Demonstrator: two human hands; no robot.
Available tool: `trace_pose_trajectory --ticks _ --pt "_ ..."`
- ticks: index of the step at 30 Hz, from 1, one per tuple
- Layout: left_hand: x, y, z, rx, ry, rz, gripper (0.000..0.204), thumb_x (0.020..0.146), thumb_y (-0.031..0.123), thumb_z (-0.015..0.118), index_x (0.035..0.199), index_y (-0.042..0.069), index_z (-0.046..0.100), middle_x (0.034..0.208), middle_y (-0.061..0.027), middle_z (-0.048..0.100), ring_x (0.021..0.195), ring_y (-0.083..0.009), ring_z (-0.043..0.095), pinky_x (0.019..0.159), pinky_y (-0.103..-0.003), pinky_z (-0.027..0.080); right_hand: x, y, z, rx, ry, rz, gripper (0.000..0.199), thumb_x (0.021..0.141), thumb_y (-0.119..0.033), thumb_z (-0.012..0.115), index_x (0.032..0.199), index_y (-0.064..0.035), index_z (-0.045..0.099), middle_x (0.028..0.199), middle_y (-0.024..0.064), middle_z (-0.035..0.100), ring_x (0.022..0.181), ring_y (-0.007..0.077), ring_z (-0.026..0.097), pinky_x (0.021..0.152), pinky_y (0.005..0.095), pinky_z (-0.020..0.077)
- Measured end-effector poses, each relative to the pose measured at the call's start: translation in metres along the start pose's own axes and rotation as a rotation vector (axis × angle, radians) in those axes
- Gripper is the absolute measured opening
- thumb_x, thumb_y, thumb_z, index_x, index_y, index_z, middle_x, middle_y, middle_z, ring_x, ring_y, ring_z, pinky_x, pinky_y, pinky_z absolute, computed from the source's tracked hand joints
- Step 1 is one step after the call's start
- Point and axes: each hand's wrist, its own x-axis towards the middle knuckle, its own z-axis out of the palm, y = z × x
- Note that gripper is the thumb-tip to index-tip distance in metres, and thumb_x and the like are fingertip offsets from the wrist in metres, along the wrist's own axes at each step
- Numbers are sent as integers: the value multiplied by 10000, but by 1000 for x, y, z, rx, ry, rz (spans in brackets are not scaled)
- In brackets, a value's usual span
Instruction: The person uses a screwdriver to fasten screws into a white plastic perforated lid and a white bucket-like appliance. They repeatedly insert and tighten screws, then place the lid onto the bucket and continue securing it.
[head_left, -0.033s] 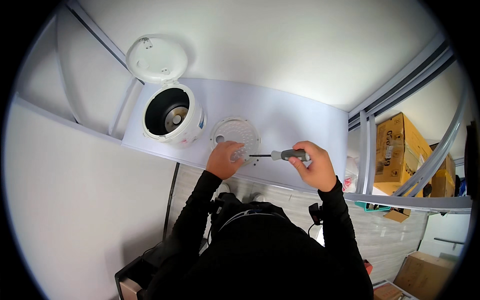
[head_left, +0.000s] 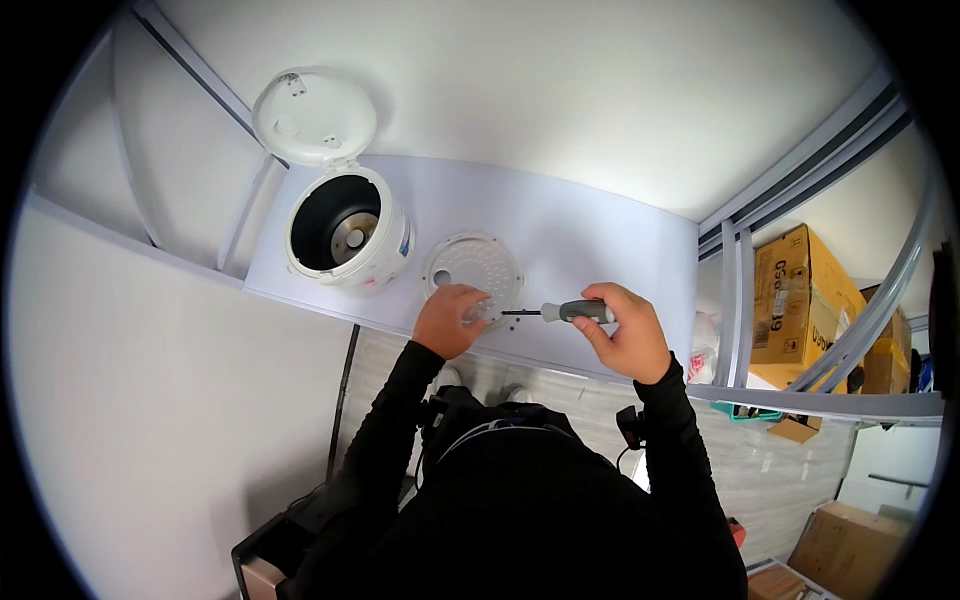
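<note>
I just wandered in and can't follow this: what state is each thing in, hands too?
White cooker: open
Cooker lid: swung up
Round dotted disc: lying flat on the table
Screwdriver: held, tip by the disc's edge
Small dark bits: loose beside the disc
Left hand: at the disc, thumb and fingers apart
Right hand: closed on the screwdriver

Cardboard box beyond grey frame at right; teal tray lower down.

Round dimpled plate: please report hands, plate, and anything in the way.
Left hand over near edge of round dimpled plate. Right hand gripping screwdriver, tip near plate's rim. Small dark pieces beside plate; rice cooker apart, left.
</note>
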Motion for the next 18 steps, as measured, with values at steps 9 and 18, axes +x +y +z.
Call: trace_pose_trajectory --ticks 9,18 --pt "1 -31 15 68 -123 148 198 823 238 794 1003 159 815 1153 22 755 1158 -273 620 1011 -439 475 17 -38 44 -168 30 39 316 853 -155 811 1069 -45 607 921 126 703 779 353 693 690 420 549" --pt "2 -48 22 50 -140 181 166 845 276 779 1000 234 821 1192 105 736 1178 -244 578 952 -477 411 22 -64 68 -268 84 166 308 846 -156 811 1047 -45 605 857 134 693 737 351 685 674 421 543"
